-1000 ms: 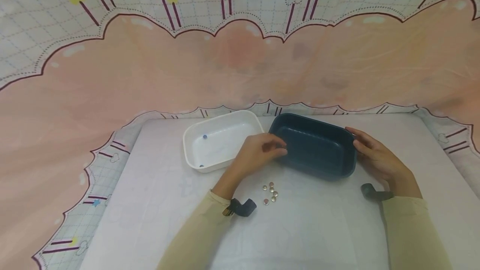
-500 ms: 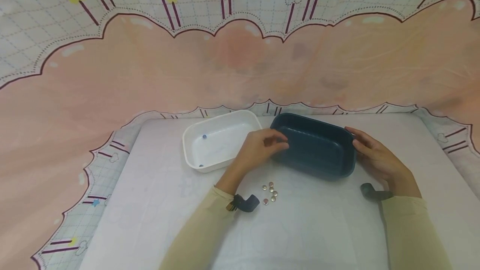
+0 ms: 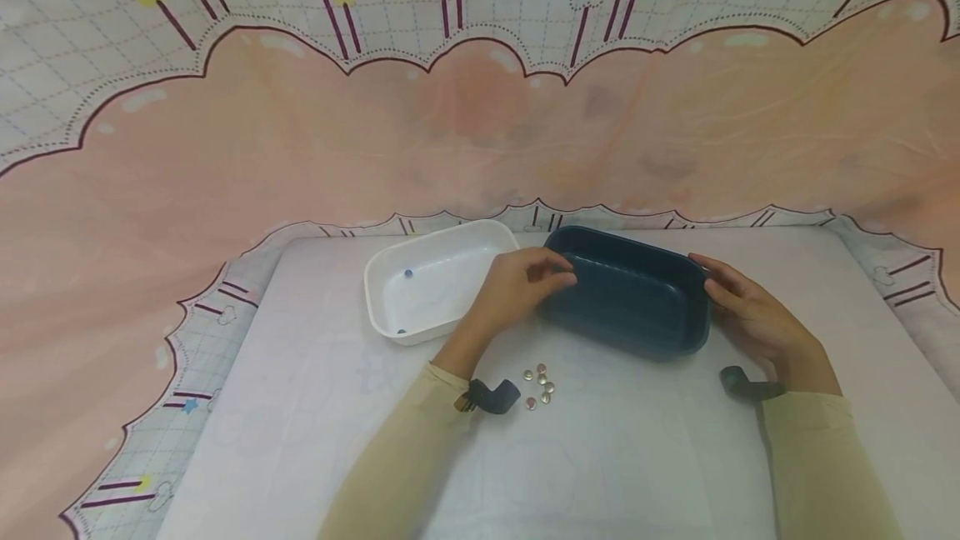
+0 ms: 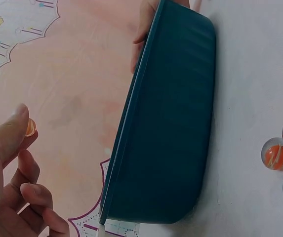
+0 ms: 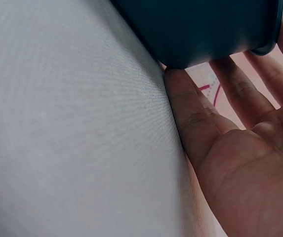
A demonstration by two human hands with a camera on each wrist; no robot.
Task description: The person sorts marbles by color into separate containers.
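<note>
My left hand (image 3: 510, 294) pinches an orange-streaked glass marble (image 4: 30, 128) between thumb and index finger, while its other fingers curl loosely. It hovers over the left end of a dark teal rectangular tub (image 3: 630, 307). Against the tub's right end rests my right hand (image 3: 765, 323), its fingers mostly straight along the outer wall in the right wrist view. Several more marbles (image 3: 543, 379) lie in a small cluster on the table in front of the tub. The left wrist view shows some of them as clear glass with orange swirls.
Left of the teal tub stands a white rectangular tub (image 3: 444, 271), holding two small blue round pieces (image 3: 408, 273). Both tubs stand near the far edge of a white-covered table (image 3: 645, 457). A patterned peach cloth (image 3: 390, 132) hangs behind.
My left hand has shifted slightly away from me, over the teal tub's left end, keeping its pinch. The right hand and both tubs stay put.
</note>
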